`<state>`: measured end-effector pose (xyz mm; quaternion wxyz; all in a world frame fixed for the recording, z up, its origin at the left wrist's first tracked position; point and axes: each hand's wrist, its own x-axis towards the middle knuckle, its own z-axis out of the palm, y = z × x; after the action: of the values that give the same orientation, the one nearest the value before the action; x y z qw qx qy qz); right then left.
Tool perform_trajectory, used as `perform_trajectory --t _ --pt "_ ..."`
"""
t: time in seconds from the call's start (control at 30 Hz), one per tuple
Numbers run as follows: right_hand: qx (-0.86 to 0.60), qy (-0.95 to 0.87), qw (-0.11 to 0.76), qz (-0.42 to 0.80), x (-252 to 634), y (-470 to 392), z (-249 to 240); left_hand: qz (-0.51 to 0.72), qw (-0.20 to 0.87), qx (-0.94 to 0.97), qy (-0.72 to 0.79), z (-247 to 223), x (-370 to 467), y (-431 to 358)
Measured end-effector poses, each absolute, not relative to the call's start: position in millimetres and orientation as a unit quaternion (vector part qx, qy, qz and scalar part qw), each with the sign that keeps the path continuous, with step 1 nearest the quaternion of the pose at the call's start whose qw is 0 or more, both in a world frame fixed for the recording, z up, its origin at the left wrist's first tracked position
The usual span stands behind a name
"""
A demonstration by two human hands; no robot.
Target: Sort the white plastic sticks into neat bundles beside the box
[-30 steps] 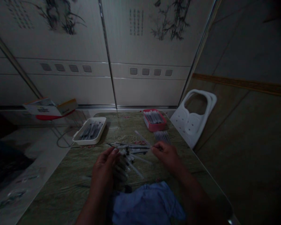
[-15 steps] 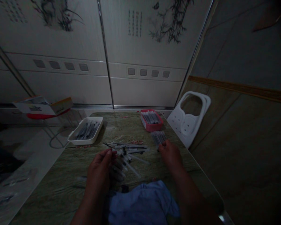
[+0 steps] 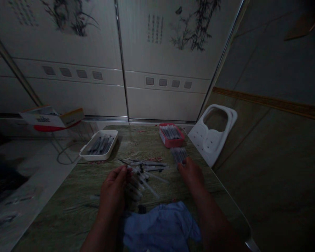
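My left hand point(image 3: 114, 189) is closed in a pinch at the left side of a loose pile of pens point(image 3: 144, 175), clear tubes with dark parts. A thin dark stick shows just beyond its fingertips; what the fingers hold is too dark to make out. On the right, my right hand point(image 3: 191, 173) has its fingers closed at the near end of a neat row of clear pen tubes point(image 3: 179, 154) lying side by side. Its fingertips are on the tubes, and the gripped ends are partly hidden. A crumpled blue cloth point(image 3: 160, 227) lies between my forearms.
A white tray point(image 3: 111, 149) of pens stands at the table's back left. A pink basket point(image 3: 174, 142) full of clear tubes is at the back right. Beside the table leans a white folding chair point(image 3: 212, 134). An open box point(image 3: 51, 119) rests on a red stool at left.
The view has shifted slightly, so everything appears a little further right. Both hands keep nearly the same places and poses over the pens and the tube row.
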<state>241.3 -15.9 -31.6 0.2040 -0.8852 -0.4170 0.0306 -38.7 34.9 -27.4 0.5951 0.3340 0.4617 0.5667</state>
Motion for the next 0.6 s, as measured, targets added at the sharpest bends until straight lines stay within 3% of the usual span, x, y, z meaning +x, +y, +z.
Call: perform_trajectory --t 0.27,0.6 --pt "-0.880 -0.422 0.216 0.036 240.1 -17.6 -29.1 0.582 0.594 0.317 0.455 -25.7 -39.3 35.1" --pt "-0.775 -0.530 0.329 0.098 215.2 -22.1 -22.9 0.604 0.580 0.285 0.467 -21.9 -40.5 36.7"
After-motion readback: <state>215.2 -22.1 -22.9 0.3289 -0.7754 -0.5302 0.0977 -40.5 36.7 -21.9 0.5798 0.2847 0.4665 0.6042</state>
